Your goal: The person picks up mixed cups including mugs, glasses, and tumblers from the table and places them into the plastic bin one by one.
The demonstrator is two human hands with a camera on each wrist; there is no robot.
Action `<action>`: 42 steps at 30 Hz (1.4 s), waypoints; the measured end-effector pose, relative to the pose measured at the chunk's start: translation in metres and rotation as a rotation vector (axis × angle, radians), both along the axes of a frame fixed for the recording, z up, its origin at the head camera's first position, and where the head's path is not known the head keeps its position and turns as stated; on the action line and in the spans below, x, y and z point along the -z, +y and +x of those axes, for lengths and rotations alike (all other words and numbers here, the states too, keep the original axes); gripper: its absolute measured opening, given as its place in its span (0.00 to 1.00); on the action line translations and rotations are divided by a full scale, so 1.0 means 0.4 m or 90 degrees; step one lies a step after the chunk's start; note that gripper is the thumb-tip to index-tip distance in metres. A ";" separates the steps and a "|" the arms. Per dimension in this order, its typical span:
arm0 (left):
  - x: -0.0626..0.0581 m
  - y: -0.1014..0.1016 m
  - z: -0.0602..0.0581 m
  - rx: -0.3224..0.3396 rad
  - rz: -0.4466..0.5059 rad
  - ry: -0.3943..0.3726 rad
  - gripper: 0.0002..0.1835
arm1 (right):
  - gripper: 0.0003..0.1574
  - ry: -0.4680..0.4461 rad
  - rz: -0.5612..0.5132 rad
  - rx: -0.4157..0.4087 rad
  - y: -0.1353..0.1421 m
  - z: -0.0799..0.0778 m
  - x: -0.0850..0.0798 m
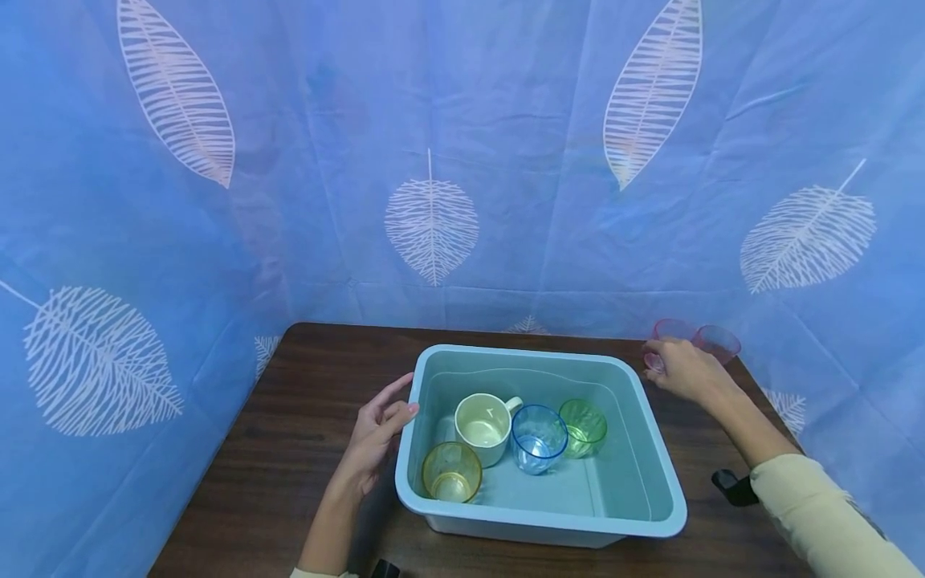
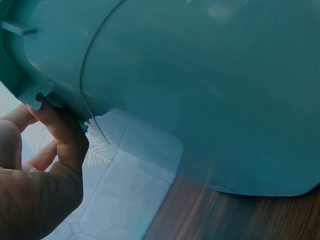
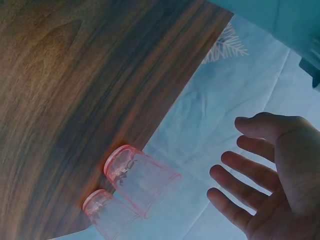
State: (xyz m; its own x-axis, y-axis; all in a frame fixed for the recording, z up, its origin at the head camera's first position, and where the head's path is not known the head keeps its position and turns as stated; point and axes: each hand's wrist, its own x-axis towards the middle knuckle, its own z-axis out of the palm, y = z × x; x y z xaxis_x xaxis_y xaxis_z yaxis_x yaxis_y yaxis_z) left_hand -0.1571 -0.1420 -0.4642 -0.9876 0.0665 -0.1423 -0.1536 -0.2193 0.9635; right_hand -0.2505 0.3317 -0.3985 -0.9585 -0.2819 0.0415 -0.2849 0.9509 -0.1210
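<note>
Six drinking vessels: five clear coloured glasses and one cream mug. Four stand upright inside one pale blue bin [image 1: 535, 518] on a dark wooden surface [image 1: 325, 369]. A yellow glass [image 1: 451, 474] is in the front left corner, the mug [image 1: 482, 425] is just behind it, a blue glass [image 1: 538, 441] is right of the mug, and a green glass [image 1: 583, 429] is just beside the blue one. Two pink glasses [image 3: 142, 180] stand upright side by side at the surface's far right corner, outside the bin.

Two bare hands reach in from light sleeves [image 1: 817, 502]. The left hand [image 1: 372, 437] holds the bin's left rim, thumb at the edge and fingers bent against its outer side. The right arm stretches forward past the bin, its hand [image 1: 682, 369] beside the pink glasses.

From the head, the right hand overlaps the nearer pink glass; the right wrist view shows its fingers loosely spread, with a gap before both glasses. Only the head view shows inside the bin; the left wrist view shows its outer wall. Behind hangs blue cloth [image 1: 520, 241] with white leaves.
</note>
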 end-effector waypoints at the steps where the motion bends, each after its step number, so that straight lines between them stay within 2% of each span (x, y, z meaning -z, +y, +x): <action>1: 0.000 0.000 0.000 -0.001 0.001 0.000 0.28 | 0.28 -0.002 0.004 0.002 0.000 -0.002 0.002; 10: -0.002 -0.002 0.001 0.003 0.006 -0.004 0.29 | 0.32 -0.020 0.014 0.006 0.014 -0.028 0.018; 30: 0.001 -0.008 -0.006 0.030 0.010 -0.008 0.30 | 0.34 -0.001 0.013 0.040 0.037 -0.058 0.067; 42: 0.002 -0.008 -0.006 0.021 0.013 -0.010 0.29 | 0.28 0.031 -0.020 0.063 0.079 -0.081 0.101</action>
